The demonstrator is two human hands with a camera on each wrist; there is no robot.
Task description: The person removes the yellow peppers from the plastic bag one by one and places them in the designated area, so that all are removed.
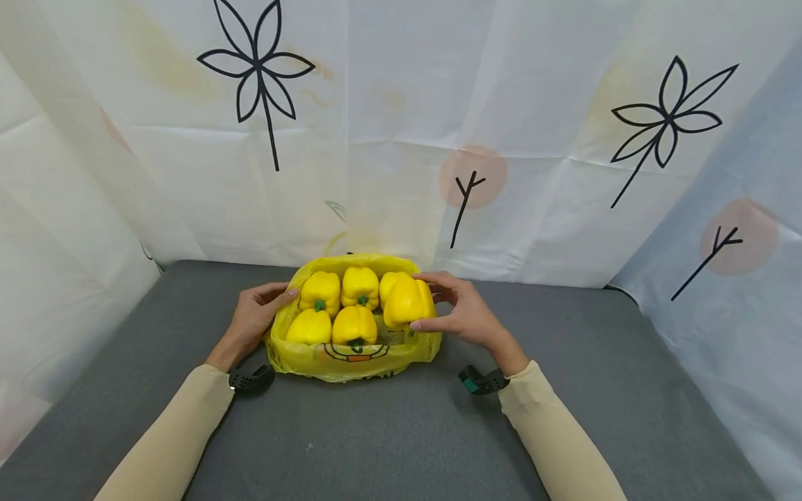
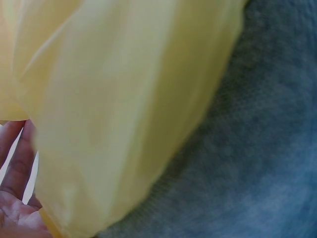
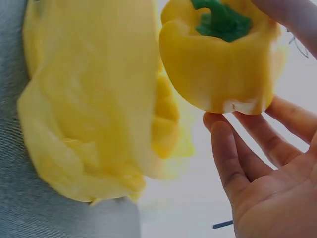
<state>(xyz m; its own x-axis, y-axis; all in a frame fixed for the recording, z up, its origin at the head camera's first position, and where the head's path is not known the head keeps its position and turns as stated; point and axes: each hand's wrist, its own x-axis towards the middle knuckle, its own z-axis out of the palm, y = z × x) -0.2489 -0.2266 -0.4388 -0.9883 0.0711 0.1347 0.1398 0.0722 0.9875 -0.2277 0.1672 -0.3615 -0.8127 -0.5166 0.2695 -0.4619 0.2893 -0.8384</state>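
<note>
Fingers of your right hand (image 1: 466, 313) pinch a pepper (image 1: 406, 303), left hand (image 1: 252, 316) grips the bag (image 1: 410, 358). Looks mid-transfer tbh; next move probably needs it held wide.

Yellow bell peppers (image 1: 360, 284): 6 visible. 5 sit in the bag, 3 toward the tabletop's far edge (one partly hidden) and 2 toward its near edge; 1 is in the right grip (image 1: 462, 314). Yellow plastic bag (image 1: 294, 360): 1, near the middle of the far edge. Grips: 2, counting the left grip (image 1: 252, 319). Dark wristbands (image 1: 253, 380): 2, one per wrist. Beige sleeves (image 1: 169, 435): 2. Gray tabletop (image 1: 370, 442): 1. Cloth prints past the edges: 2 flower outlines (image 1: 257, 65), 2 twigs (image 1: 465, 200) on pink discs (image 1: 493, 189).
</note>
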